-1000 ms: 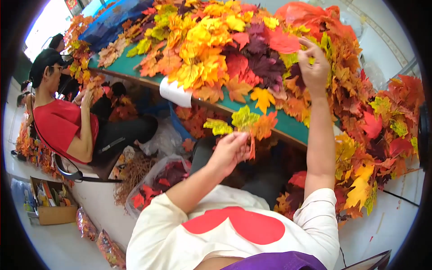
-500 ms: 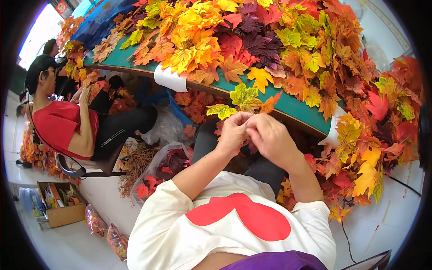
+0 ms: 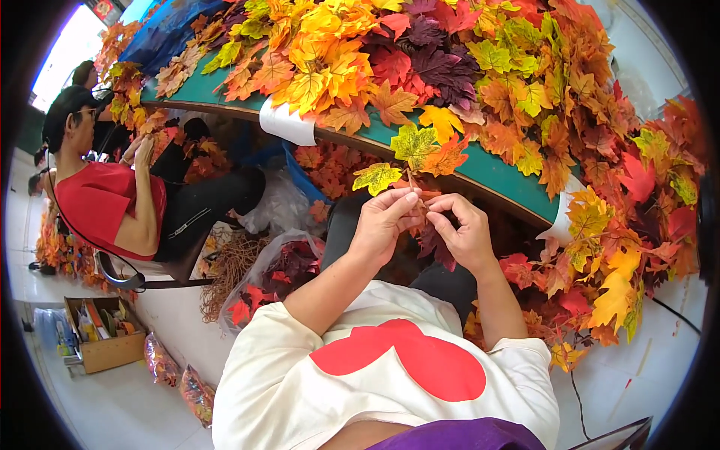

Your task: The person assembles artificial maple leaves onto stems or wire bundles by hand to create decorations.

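Left hand [image 3: 386,223] and right hand [image 3: 461,231] are meeting at a leaf sprig [image 3: 417,150].
The left hand is pinching the sprig low down, thumb against forefinger; the right, at its three o'clock, is keeping thumb and forefinger close together, though whether they are gripping anything I cannot tell. Two yellow leaves [image 3: 377,178] and an orange leaf [image 3: 445,156] are fanning out at twelve o'clock from the hands; beyond, a leaf pile [image 3: 435,67] is covering much of the green counter [image 3: 499,176].
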The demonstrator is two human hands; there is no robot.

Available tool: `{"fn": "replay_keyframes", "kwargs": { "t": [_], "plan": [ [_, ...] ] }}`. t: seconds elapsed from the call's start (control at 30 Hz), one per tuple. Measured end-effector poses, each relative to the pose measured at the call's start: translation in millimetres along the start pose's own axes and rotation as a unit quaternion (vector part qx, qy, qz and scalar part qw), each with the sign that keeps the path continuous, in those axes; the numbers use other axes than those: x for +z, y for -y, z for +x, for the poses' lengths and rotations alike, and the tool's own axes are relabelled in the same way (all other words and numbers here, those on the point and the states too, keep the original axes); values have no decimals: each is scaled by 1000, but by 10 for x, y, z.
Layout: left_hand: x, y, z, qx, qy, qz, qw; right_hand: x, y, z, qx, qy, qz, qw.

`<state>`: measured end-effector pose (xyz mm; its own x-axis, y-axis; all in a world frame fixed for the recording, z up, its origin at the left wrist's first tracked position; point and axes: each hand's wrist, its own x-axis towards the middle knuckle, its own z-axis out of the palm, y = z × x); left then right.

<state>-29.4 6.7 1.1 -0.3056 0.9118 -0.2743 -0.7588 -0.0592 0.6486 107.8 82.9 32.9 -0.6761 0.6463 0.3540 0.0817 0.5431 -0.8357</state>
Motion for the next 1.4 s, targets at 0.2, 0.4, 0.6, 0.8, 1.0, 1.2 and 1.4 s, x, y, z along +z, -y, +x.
{"fn": "replay_keyframes", "kwargs": {
  "t": [0.2, 0.4, 0.6, 0.8, 1.0, 1.2, 1.4],
  "plan": [
    [33, -1, -29, -1, -1, -7, 1000, 1, -17, -24, 5, 5, 1, 1000],
    [-11, 27, -8, 2, -1, 5, 1000, 7, -12, -39, -1, -3, 2, 1000],
    [3, 35, -7, 7, 6, 18, 1000, 13, -2, -44, 7, -8, -2, 1000],
    [20, 46, -32, 12, 17, 28, 999, 99, 48, -71, 1, -74, -57, 996],
    [15, 68, -36, -25, 28, -6, 999, 194, 22, -94, -24, -104, -67, 992],
    [45, 73, -88, -71, 23, -54, 996, 227, 29, -136, 43, -97, 2, 994],
    [45, 83, -91, -69, 27, -47, 996, 272, 52, -126, 75, -111, 43, 990]
  ]
}}
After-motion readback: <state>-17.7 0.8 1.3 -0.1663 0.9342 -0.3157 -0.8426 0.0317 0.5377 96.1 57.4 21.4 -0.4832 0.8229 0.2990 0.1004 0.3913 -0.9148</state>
